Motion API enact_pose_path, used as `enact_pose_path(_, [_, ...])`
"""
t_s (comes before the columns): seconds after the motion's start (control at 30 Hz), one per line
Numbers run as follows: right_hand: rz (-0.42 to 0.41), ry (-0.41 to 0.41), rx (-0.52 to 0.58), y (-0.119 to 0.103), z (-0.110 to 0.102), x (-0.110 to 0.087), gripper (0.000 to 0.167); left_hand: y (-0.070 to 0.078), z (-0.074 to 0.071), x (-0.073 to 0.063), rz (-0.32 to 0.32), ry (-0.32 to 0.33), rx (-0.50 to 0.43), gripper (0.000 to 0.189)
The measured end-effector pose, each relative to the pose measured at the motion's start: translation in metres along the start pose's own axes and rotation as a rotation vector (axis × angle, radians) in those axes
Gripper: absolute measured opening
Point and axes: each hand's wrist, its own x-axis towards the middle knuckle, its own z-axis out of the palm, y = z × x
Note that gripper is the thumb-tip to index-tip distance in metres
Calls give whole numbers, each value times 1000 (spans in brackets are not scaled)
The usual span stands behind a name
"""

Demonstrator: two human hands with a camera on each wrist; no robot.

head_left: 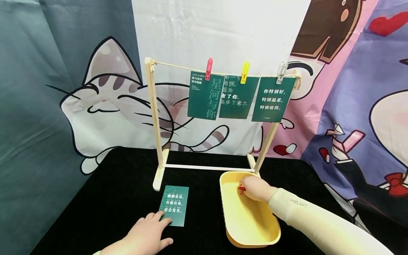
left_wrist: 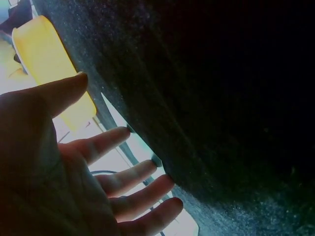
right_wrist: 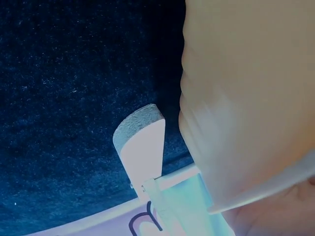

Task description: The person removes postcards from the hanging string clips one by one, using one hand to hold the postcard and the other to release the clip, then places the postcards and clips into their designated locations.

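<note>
- left hand (head_left: 147, 233), fingers straight and apart, touches the near left corner of the loose green card (head_left: 176, 203), which lies flat on the black surface (head_left: 127, 184), left of the yellow basin (head_left: 247, 219).
- right hand (head_left: 255, 188), fingers pinched on a red clothespin (head_left: 241, 188), is inside the basin's far part.
- behind, three hanging cards (head_left: 239, 108) are clipped to the wooden rack's (head_left: 154, 117) rope (head_left: 178, 66) by pinkish-red (head_left: 208, 69), yellow (head_left: 244, 72) and clear clothespins (head_left: 281, 72).

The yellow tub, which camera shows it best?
The head view: nearly the whole yellow tub shows, inside too. The left wrist view shows it partly behind the left hand; the right wrist view shows just part of its side.
</note>
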Motion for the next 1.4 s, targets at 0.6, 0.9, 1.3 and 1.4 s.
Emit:
enact_pose_path(0.6, [114, 166, 165, -5, -57, -8, 24, 6, -21, 16, -26, 55, -16, 49])
enact_pose_path(0.9, [164, 415, 374, -20, -123, 5, 24, 8, -61, 54, -35, 335, -240, 45])
enact_pose_path(1.3, [40, 801, 470, -58, -219, 36, 27, 18, -138, 111, 32, 514, -925, 52])
enact_pose_path(1.4, [25, 834, 441, -66, -239, 45, 29, 22, -152, 122, 51, 528, -1099, 56])
